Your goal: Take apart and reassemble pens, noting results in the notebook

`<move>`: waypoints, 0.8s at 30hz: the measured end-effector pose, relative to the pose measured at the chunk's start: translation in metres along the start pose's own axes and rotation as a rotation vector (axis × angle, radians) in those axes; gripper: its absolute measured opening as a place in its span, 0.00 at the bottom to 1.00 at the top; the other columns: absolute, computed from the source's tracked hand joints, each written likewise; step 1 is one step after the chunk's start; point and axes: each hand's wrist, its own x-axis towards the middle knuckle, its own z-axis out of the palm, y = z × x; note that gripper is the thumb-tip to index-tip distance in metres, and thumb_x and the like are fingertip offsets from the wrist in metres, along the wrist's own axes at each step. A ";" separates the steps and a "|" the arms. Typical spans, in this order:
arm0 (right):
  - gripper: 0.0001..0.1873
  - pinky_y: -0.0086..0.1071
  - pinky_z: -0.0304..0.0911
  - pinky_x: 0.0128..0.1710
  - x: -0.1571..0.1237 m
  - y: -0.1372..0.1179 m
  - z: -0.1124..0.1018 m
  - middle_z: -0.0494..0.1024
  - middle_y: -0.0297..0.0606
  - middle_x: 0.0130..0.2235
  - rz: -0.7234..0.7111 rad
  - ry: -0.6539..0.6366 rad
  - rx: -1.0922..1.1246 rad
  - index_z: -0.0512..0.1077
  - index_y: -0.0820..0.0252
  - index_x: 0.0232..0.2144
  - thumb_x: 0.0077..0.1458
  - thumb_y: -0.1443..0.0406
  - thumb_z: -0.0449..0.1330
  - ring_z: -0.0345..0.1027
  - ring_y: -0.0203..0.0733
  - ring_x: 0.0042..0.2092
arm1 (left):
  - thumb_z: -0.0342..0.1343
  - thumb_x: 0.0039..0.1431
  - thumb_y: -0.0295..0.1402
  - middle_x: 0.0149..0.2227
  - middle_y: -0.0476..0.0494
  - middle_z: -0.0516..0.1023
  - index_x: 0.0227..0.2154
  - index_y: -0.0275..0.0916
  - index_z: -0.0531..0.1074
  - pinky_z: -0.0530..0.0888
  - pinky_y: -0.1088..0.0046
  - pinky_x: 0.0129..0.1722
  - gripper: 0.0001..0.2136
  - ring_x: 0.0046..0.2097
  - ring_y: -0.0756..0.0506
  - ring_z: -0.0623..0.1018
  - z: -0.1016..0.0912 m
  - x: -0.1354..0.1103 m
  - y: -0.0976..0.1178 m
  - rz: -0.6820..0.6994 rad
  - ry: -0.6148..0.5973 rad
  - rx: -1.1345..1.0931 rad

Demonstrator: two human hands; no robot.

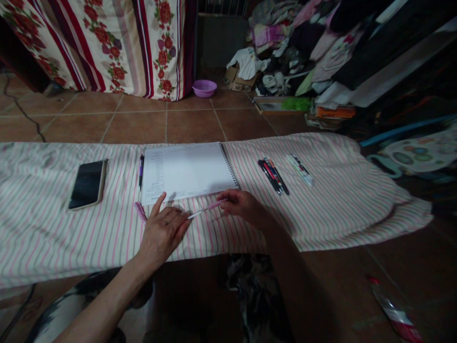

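My left hand (pixel 164 229) rests on the striped cloth (pixel 53 228) just below an open spiral notebook (pixel 187 170), fingers curled around the tip end of a thin pink pen (pixel 207 208). My right hand (pixel 241 205) pinches the other end of the same pen. A pink pen cap (pixel 140 211) lies left of my left hand. A purple pen (pixel 141 171) lies along the notebook's left edge.
A black phone (pixel 87 185) lies on the cloth at the left. Several pens (pixel 273 176) and a white pen bundle (pixel 300 169) lie to the right. Behind are tiled floor, a floral curtain (pixel 107 43), a purple bowl (pixel 204 88), piled clothes (pixel 303 47). A bottle (pixel 394 312) lies at the lower right.
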 end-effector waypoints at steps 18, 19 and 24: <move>0.09 0.25 0.58 0.24 -0.002 -0.002 -0.001 0.72 0.32 0.26 -0.003 0.019 -0.157 0.70 0.64 0.32 0.45 0.66 0.58 0.64 0.31 0.26 | 0.54 0.56 0.27 0.28 0.50 0.78 0.36 0.38 0.74 0.57 0.50 0.59 0.06 0.33 0.50 0.76 -0.001 -0.007 -0.002 -0.008 -0.003 -0.004; 0.09 0.25 0.57 0.23 -0.002 -0.002 -0.001 0.71 0.32 0.26 -0.004 0.019 -0.176 0.70 0.64 0.32 0.46 0.66 0.58 0.63 0.30 0.25 | 0.54 0.56 0.27 0.28 0.50 0.78 0.35 0.38 0.74 0.57 0.50 0.59 0.06 0.33 0.50 0.76 -0.002 -0.007 -0.002 -0.007 -0.001 -0.003; 0.09 0.24 0.55 0.22 -0.002 0.004 -0.003 0.71 0.33 0.26 -0.039 0.033 -0.229 0.70 0.64 0.33 0.46 0.66 0.58 0.61 0.30 0.25 | 0.54 0.55 0.27 0.28 0.50 0.78 0.35 0.39 0.74 0.58 0.51 0.58 0.06 0.32 0.50 0.77 -0.004 -0.008 -0.002 -0.007 0.013 0.006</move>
